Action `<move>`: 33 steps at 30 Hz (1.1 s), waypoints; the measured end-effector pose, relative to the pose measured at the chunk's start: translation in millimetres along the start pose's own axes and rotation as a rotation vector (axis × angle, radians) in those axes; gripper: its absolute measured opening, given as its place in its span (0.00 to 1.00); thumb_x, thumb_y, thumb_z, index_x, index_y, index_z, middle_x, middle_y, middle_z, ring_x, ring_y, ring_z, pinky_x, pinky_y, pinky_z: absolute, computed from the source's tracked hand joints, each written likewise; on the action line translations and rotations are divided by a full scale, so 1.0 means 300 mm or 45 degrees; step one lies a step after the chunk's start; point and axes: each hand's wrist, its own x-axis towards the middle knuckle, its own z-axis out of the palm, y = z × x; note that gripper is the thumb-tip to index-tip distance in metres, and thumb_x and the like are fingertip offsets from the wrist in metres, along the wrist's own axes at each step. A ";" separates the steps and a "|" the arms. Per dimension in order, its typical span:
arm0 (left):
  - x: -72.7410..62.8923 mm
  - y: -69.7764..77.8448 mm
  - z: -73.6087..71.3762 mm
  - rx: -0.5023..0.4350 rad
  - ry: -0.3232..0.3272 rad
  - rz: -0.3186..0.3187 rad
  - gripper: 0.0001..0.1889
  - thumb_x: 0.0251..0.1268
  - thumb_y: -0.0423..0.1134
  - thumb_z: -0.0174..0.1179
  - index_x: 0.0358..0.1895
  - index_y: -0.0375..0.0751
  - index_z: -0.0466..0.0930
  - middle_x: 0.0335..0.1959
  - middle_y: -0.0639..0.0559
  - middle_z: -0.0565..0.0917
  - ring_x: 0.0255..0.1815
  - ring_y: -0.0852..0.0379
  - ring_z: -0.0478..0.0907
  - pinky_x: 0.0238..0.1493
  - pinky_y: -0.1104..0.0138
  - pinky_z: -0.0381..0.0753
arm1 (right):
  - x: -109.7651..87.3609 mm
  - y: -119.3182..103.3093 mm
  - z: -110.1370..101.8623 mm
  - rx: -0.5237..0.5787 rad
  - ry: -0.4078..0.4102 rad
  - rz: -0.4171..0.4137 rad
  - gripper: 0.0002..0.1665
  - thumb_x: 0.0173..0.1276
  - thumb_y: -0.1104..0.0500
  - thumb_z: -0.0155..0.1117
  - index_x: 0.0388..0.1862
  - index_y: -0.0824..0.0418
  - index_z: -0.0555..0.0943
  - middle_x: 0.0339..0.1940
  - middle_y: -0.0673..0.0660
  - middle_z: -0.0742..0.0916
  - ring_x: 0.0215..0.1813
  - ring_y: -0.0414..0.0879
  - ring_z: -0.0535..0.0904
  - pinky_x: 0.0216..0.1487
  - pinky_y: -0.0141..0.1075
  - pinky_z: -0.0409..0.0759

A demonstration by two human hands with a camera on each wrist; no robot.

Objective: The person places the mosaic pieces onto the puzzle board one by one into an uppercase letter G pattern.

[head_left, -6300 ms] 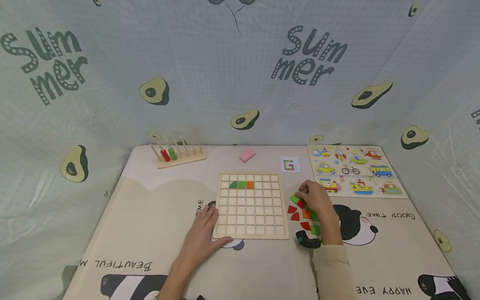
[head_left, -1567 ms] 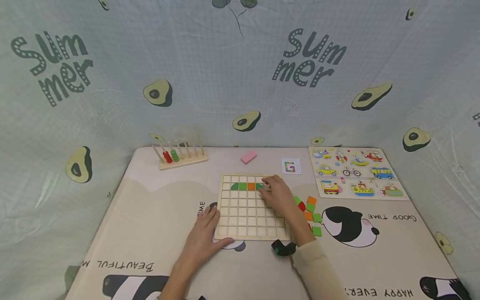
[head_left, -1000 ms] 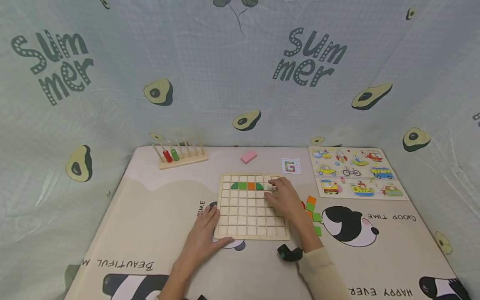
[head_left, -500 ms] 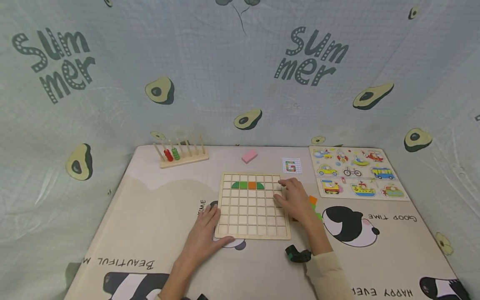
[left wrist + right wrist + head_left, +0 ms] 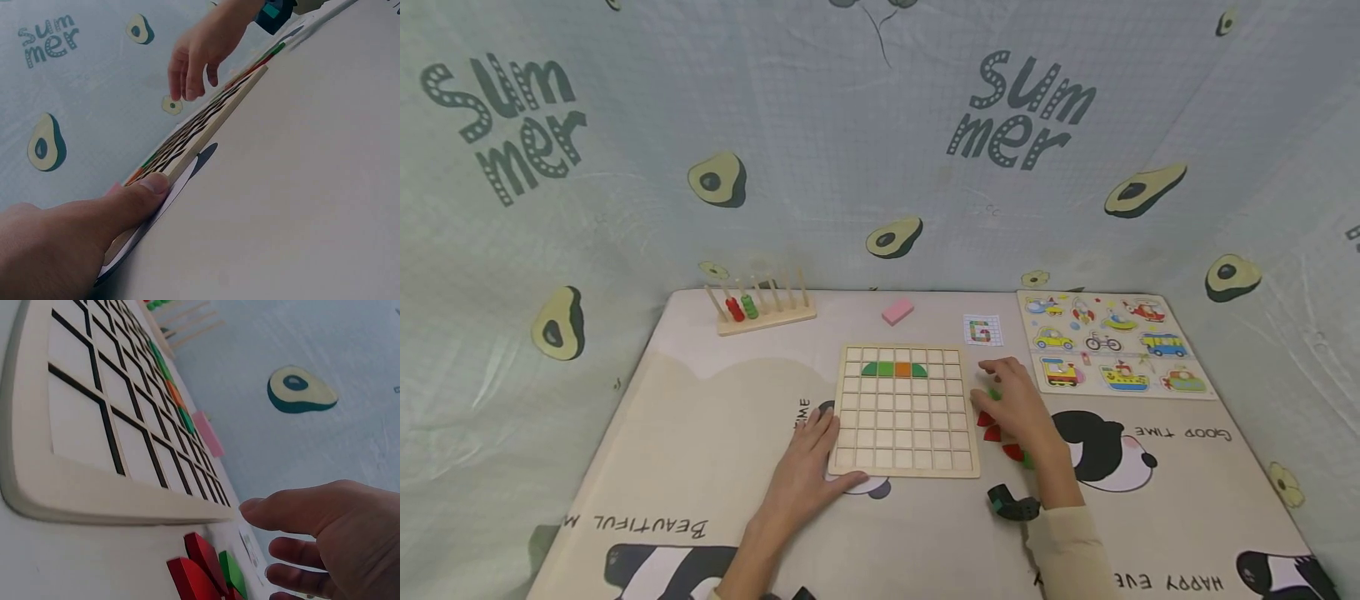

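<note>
A square wooden grid board (image 5: 904, 421) lies on the table. In its second row from the back sit a green quarter-circle tile (image 5: 869, 369), a green square tile (image 5: 886, 369), an orange square tile (image 5: 902, 369) and another green quarter-circle tile (image 5: 919, 371). My left hand (image 5: 812, 462) rests against the board's near-left corner, its thumb on the front edge in the left wrist view. Just right of the board, my right hand (image 5: 1017, 404) hovers with thumb and fingers apart, holding nothing. Beneath it are loose tiles, including red ones (image 5: 1012, 452); the hand hides several.
A small card (image 5: 982, 331) with a coloured pattern lies behind the board, near a pink block (image 5: 897, 312). At back left stands a peg rack (image 5: 767, 321) with red and green beads. A vehicle picture puzzle (image 5: 1112, 342) occupies the back right.
A green quarter-circle was added to the right end of the tile row. My right hand then let go and moved right, off the board to the loose tiles. The left hand stayed put.
</note>
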 end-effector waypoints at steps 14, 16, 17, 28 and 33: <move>-0.001 -0.002 -0.006 0.002 0.001 0.004 0.51 0.51 0.66 0.70 0.72 0.33 0.68 0.76 0.39 0.68 0.79 0.39 0.59 0.80 0.47 0.61 | 0.000 0.045 -0.016 -0.051 -0.061 0.081 0.27 0.64 0.52 0.69 0.58 0.64 0.80 0.53 0.60 0.81 0.51 0.52 0.74 0.58 0.48 0.83; -0.002 -0.001 -0.006 -0.002 -0.003 -0.002 0.52 0.51 0.66 0.70 0.72 0.33 0.68 0.76 0.40 0.67 0.80 0.39 0.59 0.80 0.47 0.61 | 0.000 0.051 -0.018 -0.061 -0.078 0.084 0.25 0.64 0.53 0.70 0.56 0.64 0.81 0.50 0.60 0.82 0.49 0.52 0.74 0.56 0.48 0.83; -0.002 -0.001 -0.005 -0.002 -0.005 -0.004 0.52 0.51 0.66 0.70 0.72 0.33 0.68 0.76 0.40 0.67 0.80 0.39 0.59 0.80 0.47 0.61 | 0.001 0.053 -0.019 -0.066 -0.086 0.087 0.24 0.64 0.53 0.70 0.55 0.64 0.81 0.49 0.60 0.82 0.49 0.52 0.74 0.56 0.48 0.83; 0.000 0.001 -0.007 -0.008 -0.006 -0.002 0.52 0.51 0.67 0.69 0.72 0.33 0.68 0.76 0.40 0.67 0.80 0.39 0.59 0.80 0.47 0.61 | 0.006 0.054 -0.029 -0.052 -0.128 0.099 0.20 0.65 0.54 0.71 0.52 0.64 0.84 0.42 0.58 0.83 0.44 0.49 0.77 0.51 0.45 0.85; 0.002 0.001 -0.008 -0.010 -0.008 -0.002 0.51 0.51 0.67 0.69 0.72 0.33 0.68 0.76 0.40 0.67 0.80 0.39 0.59 0.80 0.47 0.61 | 0.007 0.052 -0.029 -0.052 -0.112 0.114 0.20 0.65 0.54 0.72 0.52 0.64 0.84 0.43 0.59 0.84 0.44 0.50 0.78 0.52 0.46 0.85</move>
